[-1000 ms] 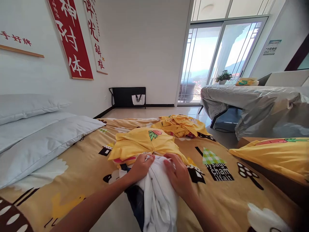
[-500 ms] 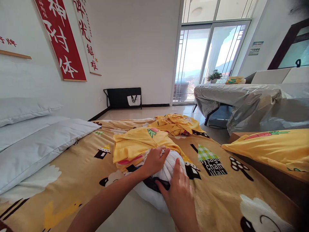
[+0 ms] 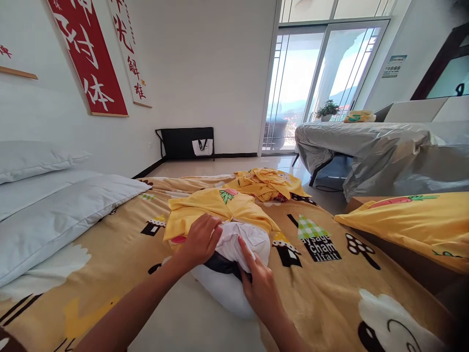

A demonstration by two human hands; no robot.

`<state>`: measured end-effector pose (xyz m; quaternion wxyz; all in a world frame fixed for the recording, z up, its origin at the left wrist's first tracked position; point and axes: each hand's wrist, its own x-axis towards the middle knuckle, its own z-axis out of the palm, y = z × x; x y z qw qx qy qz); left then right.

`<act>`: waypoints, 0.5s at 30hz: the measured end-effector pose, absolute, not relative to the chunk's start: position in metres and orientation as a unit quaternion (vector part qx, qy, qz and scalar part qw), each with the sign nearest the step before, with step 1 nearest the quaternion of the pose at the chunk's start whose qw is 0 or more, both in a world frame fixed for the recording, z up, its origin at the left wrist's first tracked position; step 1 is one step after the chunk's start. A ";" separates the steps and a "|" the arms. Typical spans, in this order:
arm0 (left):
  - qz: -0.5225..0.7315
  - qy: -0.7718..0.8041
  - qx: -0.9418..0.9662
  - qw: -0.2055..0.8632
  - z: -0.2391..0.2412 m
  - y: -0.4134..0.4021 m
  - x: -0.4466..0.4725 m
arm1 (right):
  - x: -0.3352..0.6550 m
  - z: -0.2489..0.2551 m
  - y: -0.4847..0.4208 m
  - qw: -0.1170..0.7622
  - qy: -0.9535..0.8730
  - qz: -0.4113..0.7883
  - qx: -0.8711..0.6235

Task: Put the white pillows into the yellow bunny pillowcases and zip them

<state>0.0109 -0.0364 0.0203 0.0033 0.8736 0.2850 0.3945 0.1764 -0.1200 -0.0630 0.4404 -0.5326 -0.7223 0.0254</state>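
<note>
A bunched white cloth (image 3: 252, 239) with a black strip (image 3: 223, 264) along its near side lies in front of me on the bed. On its left edge my left hand (image 3: 201, 239) is closed, fingers curled over the fabric. My right hand (image 3: 258, 278) pinches the right side, index finger stretched along the top and thumb near the black strip. Just behind, partly under the bundle, is a folded yellow garment (image 3: 198, 208) with a radish print. A rounded white part (image 3: 223, 291) bulges out below the strip. What the curled left fingertips press on is partly hidden.
A crumpled yellow cloth pile (image 3: 269, 183) lies at the bed's far edge. White pillows (image 3: 73, 210) are at left. A cardboard box (image 3: 395, 234) with yellow cloth (image 3: 414, 220) stands at right, before a plastic-covered table (image 3: 366, 142). The patterned bedsheet (image 3: 311, 303) spreads around.
Both hands have shifted left; the left hand has moved from the cloth's top to its left edge. The white cloth is more bunched and rounded. The camera view has tilted slightly down.
</note>
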 end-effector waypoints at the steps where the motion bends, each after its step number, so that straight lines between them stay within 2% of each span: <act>1: 0.358 0.271 0.893 -0.037 0.021 -0.034 0.001 | 0.177 -0.061 -0.121 0.433 -0.729 0.028 -0.529; 4: 0.185 0.279 0.933 -0.130 0.022 -0.023 -0.021 | 0.175 -0.058 -0.123 0.404 -0.750 0.037 -0.523; 6: 0.117 0.304 0.932 -0.160 0.021 -0.016 -0.028 | 0.174 -0.057 -0.123 0.380 -0.758 0.040 -0.528; 11: 0.092 0.377 0.890 -0.238 0.010 -0.018 -0.029 | 0.173 -0.054 -0.119 0.319 -0.776 0.046 -0.543; 15: 0.137 0.442 0.840 -0.284 0.005 -0.018 -0.022 | 0.167 -0.041 -0.111 0.252 -0.772 0.046 -0.581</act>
